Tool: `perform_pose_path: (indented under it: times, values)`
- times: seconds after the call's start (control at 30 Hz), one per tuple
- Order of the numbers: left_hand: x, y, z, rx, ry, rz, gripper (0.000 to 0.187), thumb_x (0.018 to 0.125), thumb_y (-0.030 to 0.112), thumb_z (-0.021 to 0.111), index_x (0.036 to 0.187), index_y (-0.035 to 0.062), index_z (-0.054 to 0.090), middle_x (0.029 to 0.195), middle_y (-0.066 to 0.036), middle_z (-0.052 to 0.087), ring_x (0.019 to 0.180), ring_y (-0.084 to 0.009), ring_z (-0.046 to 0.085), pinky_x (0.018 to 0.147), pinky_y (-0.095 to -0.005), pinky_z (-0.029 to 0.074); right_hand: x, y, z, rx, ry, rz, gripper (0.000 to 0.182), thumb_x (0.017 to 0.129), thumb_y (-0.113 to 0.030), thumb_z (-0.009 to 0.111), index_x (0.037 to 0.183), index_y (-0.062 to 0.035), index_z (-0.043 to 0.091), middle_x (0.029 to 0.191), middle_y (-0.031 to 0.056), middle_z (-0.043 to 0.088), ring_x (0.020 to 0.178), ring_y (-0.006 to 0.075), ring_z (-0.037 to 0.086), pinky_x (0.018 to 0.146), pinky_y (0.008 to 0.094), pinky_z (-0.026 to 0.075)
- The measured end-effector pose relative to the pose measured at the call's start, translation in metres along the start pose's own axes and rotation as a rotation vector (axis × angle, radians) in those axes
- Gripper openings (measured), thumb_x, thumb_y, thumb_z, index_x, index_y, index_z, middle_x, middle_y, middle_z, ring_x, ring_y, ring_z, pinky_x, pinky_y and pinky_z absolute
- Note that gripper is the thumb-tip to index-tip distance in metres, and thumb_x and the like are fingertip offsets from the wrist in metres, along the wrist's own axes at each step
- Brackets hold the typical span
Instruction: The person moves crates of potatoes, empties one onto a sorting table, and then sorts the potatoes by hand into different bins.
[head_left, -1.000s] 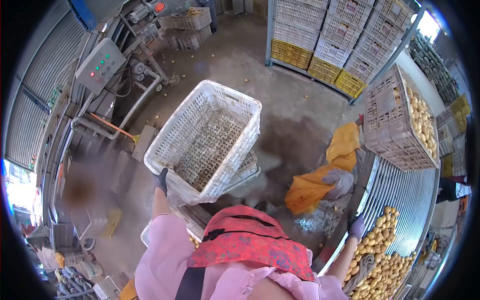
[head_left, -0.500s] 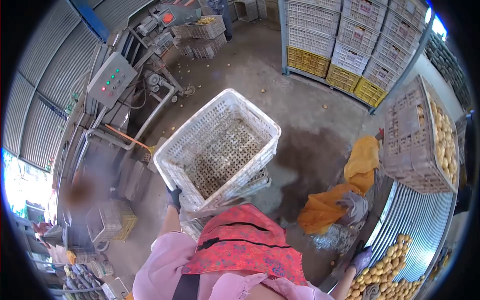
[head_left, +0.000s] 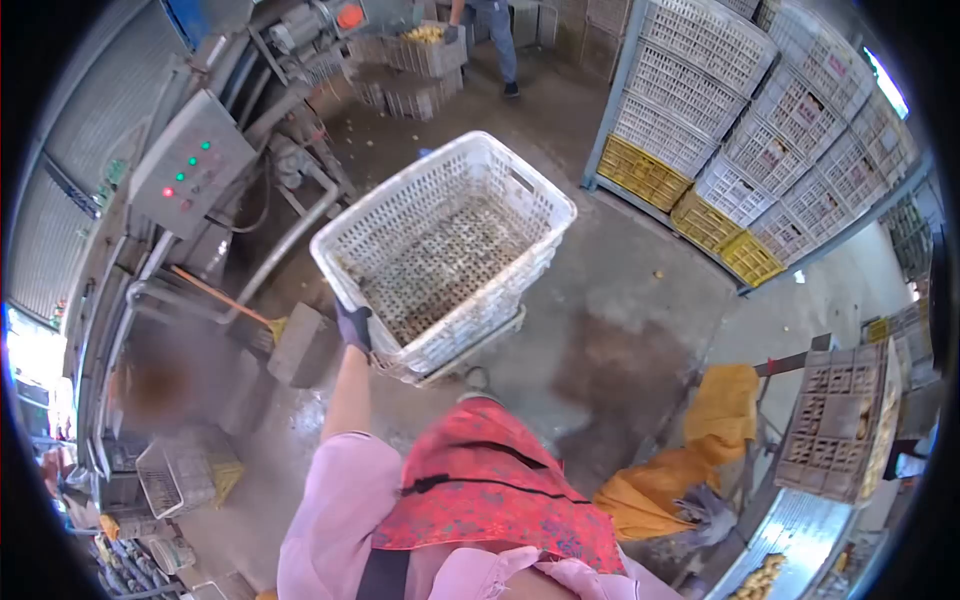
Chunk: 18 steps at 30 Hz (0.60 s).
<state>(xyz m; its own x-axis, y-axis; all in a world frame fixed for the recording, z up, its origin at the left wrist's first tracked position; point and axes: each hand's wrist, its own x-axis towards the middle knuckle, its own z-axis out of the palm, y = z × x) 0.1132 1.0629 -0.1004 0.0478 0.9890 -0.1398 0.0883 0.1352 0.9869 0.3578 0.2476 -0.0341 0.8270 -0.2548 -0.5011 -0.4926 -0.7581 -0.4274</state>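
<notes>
My left hand (head_left: pixel 354 327), in a dark glove, grips the near left side of an empty white plastic crate (head_left: pixel 440 250), its fingers wrapped at the rim. Dirt marks the crate's perforated floor. Under it, the edge of another crate (head_left: pixel 470 350) shows. My right hand is out of view; only the pink sleeve on that side shows at the bottom.
A control box (head_left: pixel 190 165) and machinery stand left. Stacked crates (head_left: pixel 690 75) fill a rack at upper right. Orange cloth (head_left: pixel 650 495), a crate (head_left: pixel 835 425) and a metal chute (head_left: pixel 800 530) are at right. A person (head_left: pixel 492 35) stands at the top.
The view has shifted. The white crate and my left hand have moved up and forward, away from my body. My right hand, earlier beside the potatoes on the chute, has left the view.
</notes>
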Motion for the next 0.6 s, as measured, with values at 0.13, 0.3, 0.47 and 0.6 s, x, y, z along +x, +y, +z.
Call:
perform_pose_path:
  times: [0.13, 0.3, 0.47, 0.6]
  values:
    - [0.006, 0.011, -0.022, -0.093, -0.043, -0.116, 0.08, 0.063, -0.003, 0.055, 0.14, 0.0053, 0.035, 0.128, -0.014, 0.049, 0.116, -0.0289, 0.048, 0.098, -0.0362, 0.04, -0.017, -0.076, 0.021, -0.014, -0.04, 0.017, 0.046, 0.095, -0.032, 0.037, 0.12, 0.0026, 0.054, 0.107, 0.0138, 0.062, 0.096, 0.0254, 0.059, 0.08, 0.0361, 0.047]
    - [0.003, 0.001, -0.037, -0.043, -0.053, -0.1, 0.079, 0.061, -0.001, 0.057, 0.137, 0.004, 0.037, 0.122, -0.012, 0.052, 0.11, -0.0252, 0.05, 0.095, -0.0333, 0.041, -0.016, -0.09, 0.034, 0.036, -0.025, 0.175, 0.045, 0.095, -0.032, 0.038, 0.121, 0.0006, 0.054, 0.111, 0.0125, 0.061, 0.099, 0.0246, 0.058, 0.082, 0.0354, 0.046]
    - [-0.008, 0.034, -0.018, -0.026, 0.002, -0.154, 0.076, 0.061, -0.002, 0.057, 0.135, 0.0046, 0.039, 0.112, -0.009, 0.053, 0.102, -0.0232, 0.051, 0.087, -0.0326, 0.044, 0.016, -0.102, 0.064, 0.137, -0.043, 0.307, 0.043, 0.095, -0.032, 0.039, 0.122, -0.0015, 0.054, 0.115, 0.0113, 0.06, 0.102, 0.0238, 0.058, 0.084, 0.0346, 0.046]
    - [-0.014, 0.058, -0.021, 0.122, -0.025, -0.17, 0.075, 0.061, -0.003, 0.057, 0.134, 0.0057, 0.042, 0.103, -0.005, 0.054, 0.092, -0.0194, 0.053, 0.074, -0.0297, 0.047, 0.053, -0.128, 0.107, 0.241, -0.106, 0.374, 0.042, 0.095, -0.031, 0.039, 0.122, -0.0031, 0.054, 0.118, 0.0102, 0.059, 0.104, 0.0232, 0.058, 0.086, 0.0341, 0.046]
